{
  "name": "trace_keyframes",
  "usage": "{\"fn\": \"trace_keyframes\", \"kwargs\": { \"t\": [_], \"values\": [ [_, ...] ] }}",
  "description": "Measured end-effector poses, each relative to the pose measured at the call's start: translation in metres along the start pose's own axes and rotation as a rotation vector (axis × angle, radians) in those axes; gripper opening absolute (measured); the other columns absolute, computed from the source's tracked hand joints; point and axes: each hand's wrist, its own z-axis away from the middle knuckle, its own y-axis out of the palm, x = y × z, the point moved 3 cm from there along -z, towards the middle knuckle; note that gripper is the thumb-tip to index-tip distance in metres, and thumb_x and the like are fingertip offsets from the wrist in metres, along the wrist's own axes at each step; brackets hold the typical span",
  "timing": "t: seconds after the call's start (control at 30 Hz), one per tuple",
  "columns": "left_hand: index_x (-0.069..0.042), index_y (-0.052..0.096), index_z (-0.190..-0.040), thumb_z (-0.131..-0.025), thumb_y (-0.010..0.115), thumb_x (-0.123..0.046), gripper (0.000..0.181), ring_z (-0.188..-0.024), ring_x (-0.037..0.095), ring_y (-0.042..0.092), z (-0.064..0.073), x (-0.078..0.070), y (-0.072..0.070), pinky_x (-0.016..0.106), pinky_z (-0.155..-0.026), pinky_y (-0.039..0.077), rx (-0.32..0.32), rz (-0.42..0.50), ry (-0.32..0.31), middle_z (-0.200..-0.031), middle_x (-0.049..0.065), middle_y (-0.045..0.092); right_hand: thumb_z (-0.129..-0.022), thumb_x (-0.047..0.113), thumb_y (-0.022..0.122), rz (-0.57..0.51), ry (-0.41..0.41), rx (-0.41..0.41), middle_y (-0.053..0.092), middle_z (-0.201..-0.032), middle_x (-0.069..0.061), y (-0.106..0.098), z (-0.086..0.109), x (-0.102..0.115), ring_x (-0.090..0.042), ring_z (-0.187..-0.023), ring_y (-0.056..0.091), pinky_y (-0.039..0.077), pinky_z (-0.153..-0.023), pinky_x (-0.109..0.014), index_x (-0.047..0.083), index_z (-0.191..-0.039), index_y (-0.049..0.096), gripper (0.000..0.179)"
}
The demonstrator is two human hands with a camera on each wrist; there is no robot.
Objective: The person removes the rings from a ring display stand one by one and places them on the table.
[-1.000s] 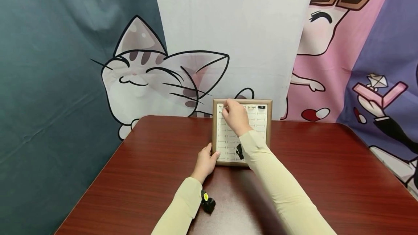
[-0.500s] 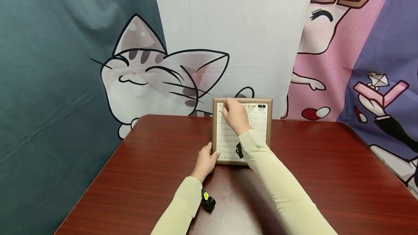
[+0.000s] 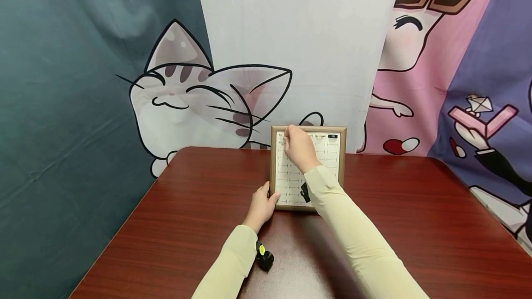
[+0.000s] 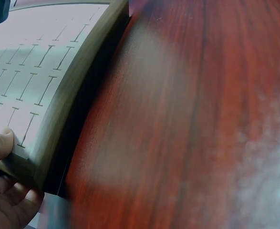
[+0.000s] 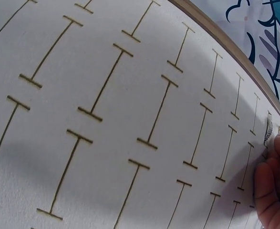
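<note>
A ring display board (image 3: 308,170) stands on the table, its white slotted panel set in a brown wooden frame. My left hand (image 3: 262,204) grips its lower left corner; the left wrist view shows the thumb (image 4: 1,143) on the front and the fingers below and behind. At the upper left slots, my right hand (image 3: 301,148) has its fingers curled in a pinch. In the right wrist view these fingertips meet a silver ring (image 5: 268,130) standing in the panel; their exact contact is partly hidden. A black ring (image 3: 333,136) and a pale ring (image 3: 319,136) sit in the top row.
The red-brown wooden table (image 3: 199,188) extends around the board. A cartoon backdrop (image 3: 249,22) hangs behind its far edge. The black left wrist camera (image 3: 264,258) sits just above the tabletop, and another black device (image 3: 305,192) is at the right cuff.
My right fingertips have shifted very slightly right, exposing more of the ring at the left column. The left hand and the board stay in place.
</note>
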Motion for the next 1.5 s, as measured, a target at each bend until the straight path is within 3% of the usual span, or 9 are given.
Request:
{"fn": "trace_keyframes", "kwargs": {
  "t": [0.53, 0.93, 1.17, 1.5],
  "values": [
    [0.011, 0.040, -0.134, -0.092, 0.058, -0.020, 0.055, -0.122, 0.039, 0.045, 0.001, -0.001, 0.000, 0.047, -0.100, 0.040, 0.015, 0.000, -0.017, -0.129, 0.031, 0.048, -0.091, 0.003, 0.054, -0.059, 0.006, 0.031, 0.060, -0.088, -0.010, 0.001, 0.002, -0.004, -0.025, -0.081, 0.058, 0.052, -0.074, -0.033, 0.001, -0.093, 0.054, 0.003],
    [0.013, 0.041, -0.132, -0.091, 0.059, -0.018, 0.055, -0.120, 0.040, 0.047, 0.001, -0.002, 0.001, 0.048, -0.099, 0.041, -0.007, -0.006, 0.009, -0.126, 0.032, 0.049, -0.092, 0.003, 0.051, -0.098, -0.010, 0.041, 0.061, -0.090, -0.012, -0.004, 0.009, -0.011, -0.025, -0.082, 0.059, 0.051, -0.075, -0.035, 0.001, -0.094, 0.053, 0.003],
    [0.012, 0.040, -0.134, -0.092, 0.058, -0.019, 0.055, -0.122, 0.039, 0.045, 0.001, 0.000, 0.003, 0.047, -0.101, 0.039, -0.004, -0.004, -0.016, -0.129, 0.031, 0.048, -0.093, 0.004, 0.051, -0.112, -0.020, 0.011, 0.062, -0.089, -0.013, -0.008, 0.018, -0.020, -0.024, -0.078, 0.058, 0.051, -0.070, -0.034, 0.001, -0.094, 0.052, 0.004],
    [0.012, 0.042, -0.132, -0.090, 0.059, -0.017, 0.054, -0.120, 0.039, 0.047, 0.001, -0.001, 0.003, 0.047, -0.099, 0.040, -0.025, -0.013, -0.004, -0.127, 0.031, 0.050, -0.092, 0.006, 0.053, -0.062, -0.035, -0.079, 0.060, -0.084, -0.013, -0.029, 0.038, -0.045, -0.025, -0.075, 0.055, 0.048, -0.071, -0.040, 0.002, -0.090, 0.052, 0.005]
  ]
}}
